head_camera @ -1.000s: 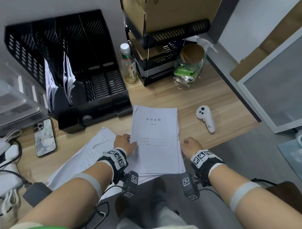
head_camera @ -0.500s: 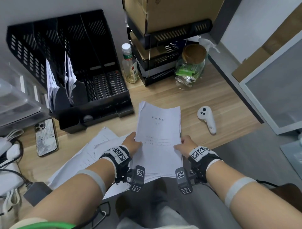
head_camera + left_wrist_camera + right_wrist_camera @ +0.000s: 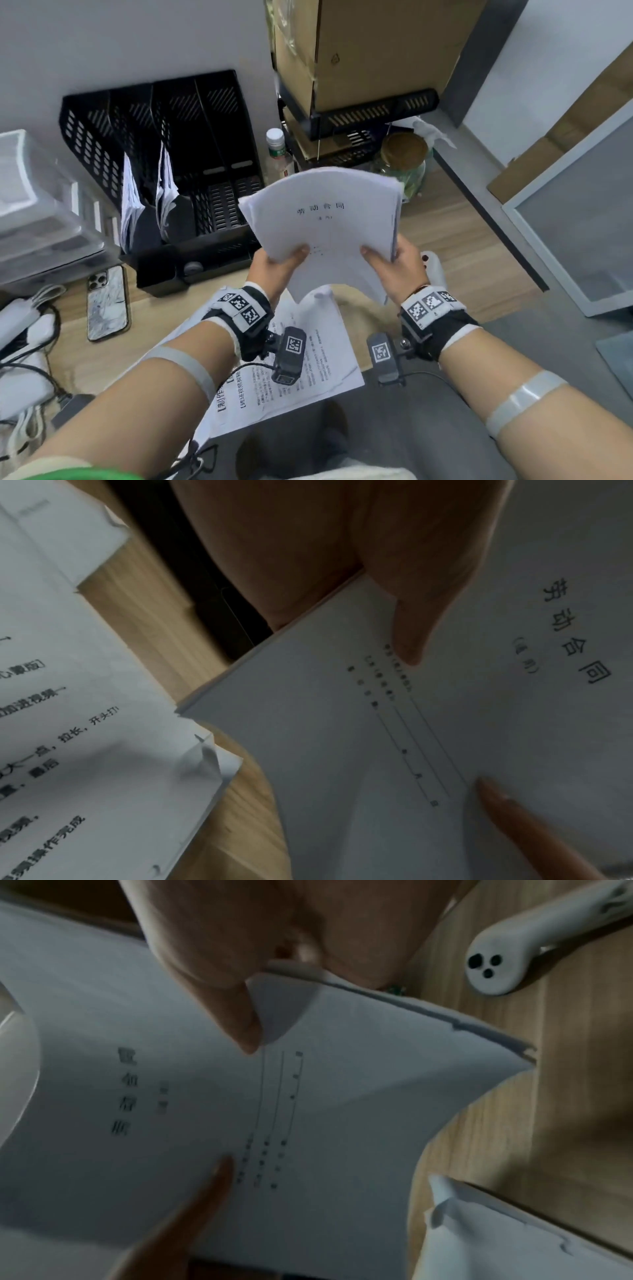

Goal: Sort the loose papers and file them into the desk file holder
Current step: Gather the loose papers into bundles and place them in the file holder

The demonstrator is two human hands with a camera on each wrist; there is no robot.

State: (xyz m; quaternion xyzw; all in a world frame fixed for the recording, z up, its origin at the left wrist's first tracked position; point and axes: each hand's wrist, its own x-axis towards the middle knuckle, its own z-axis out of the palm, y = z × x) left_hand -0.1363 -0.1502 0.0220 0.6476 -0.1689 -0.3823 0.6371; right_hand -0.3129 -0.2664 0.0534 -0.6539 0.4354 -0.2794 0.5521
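A thick white paper stack [image 3: 329, 219] with a printed title page is lifted off the desk and bowed upward. My left hand [image 3: 277, 263] grips its near-left edge, thumb on top [image 3: 407, 631]. My right hand [image 3: 390, 263] grips the near-right edge the same way, thumb on the page [image 3: 240, 1026]. The black desk file holder [image 3: 164, 164] stands at the back left; two of its left slots hold white sheets [image 3: 132, 202]. More loose printed papers [image 3: 308, 356] lie on the desk under my wrists.
A phone [image 3: 108, 303] lies left of the loose papers, with cables and a charger further left. A small bottle [image 3: 278, 154] and a glass jar [image 3: 406, 164] stand behind the stack. Stacked black trays with cardboard boxes [image 3: 359, 68] rise at the back. A white controller [image 3: 496, 961] lies beside my right hand.
Both hands took the stack by its sides and lifted it off the desk, up and away from me. The papers under it are now uncovered.
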